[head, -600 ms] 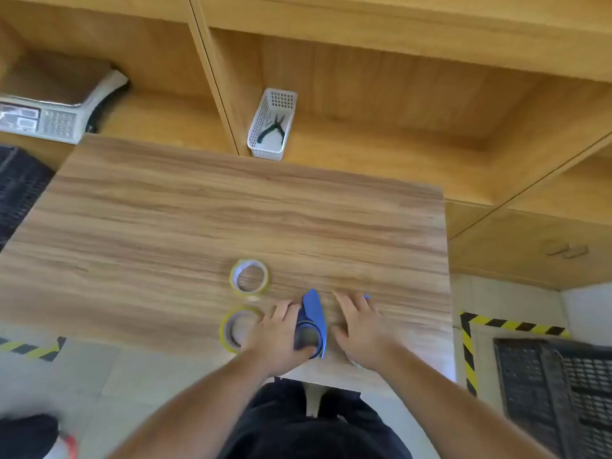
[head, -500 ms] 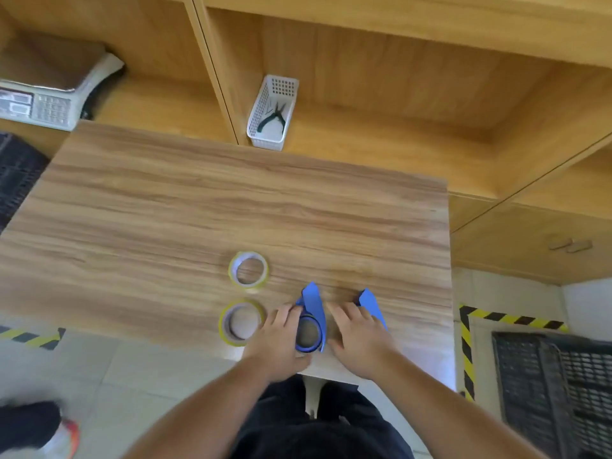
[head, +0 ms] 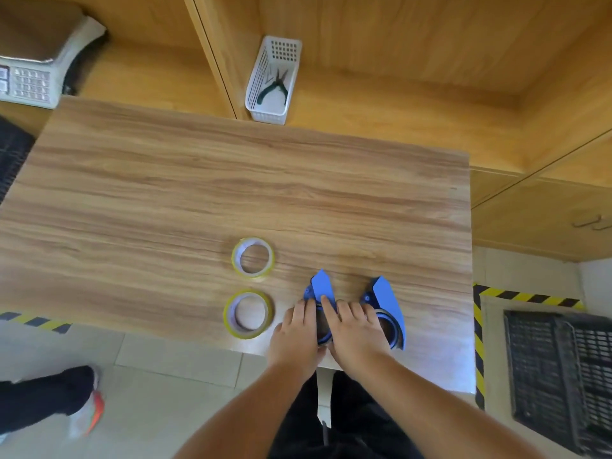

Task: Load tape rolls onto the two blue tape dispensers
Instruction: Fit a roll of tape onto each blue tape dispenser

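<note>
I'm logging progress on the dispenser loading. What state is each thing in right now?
Left dispenser: on the table, both hands on it, no roll seen on it.
Right dispenser: on the table, unloaded.
Far tape roll: flat, untouched.
Near tape roll: flat, untouched.
Left hand: on the left dispenser.
Right hand: on the left dispenser.
Pliers: lying in the white basket.

A workshop or packing room. Hazard-striped floor tape, black plastic crates, a weighing scale and basketed pliers show it
</note>
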Available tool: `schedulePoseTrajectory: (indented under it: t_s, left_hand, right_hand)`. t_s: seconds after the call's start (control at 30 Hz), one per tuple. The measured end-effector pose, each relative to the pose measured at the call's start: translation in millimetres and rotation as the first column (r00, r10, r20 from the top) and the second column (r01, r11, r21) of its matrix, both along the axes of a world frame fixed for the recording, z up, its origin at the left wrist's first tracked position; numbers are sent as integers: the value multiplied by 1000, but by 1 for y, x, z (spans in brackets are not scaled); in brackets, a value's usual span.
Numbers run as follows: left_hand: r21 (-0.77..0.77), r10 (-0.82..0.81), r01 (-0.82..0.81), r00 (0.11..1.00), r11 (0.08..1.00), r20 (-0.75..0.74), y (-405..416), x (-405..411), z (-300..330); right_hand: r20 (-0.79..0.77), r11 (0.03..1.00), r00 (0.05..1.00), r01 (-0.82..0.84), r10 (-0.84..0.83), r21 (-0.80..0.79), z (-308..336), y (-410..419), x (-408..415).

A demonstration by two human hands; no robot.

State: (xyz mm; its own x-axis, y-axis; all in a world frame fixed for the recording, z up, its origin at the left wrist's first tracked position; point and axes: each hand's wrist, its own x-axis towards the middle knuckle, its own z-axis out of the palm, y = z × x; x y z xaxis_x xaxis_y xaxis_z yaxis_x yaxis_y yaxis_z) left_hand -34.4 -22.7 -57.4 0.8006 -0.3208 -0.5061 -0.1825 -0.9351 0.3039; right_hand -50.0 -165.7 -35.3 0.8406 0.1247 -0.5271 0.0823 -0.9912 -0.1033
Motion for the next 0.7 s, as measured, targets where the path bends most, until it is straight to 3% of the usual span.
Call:
schedulePoseTrajectory:
  t_s: [0.7]
  left_hand:
    - [-68, -132, 131, 991, 989, -22, 21, 19, 3]
  right_hand:
    - [69, 999, 998, -10, 6, 51, -9, -31, -2]
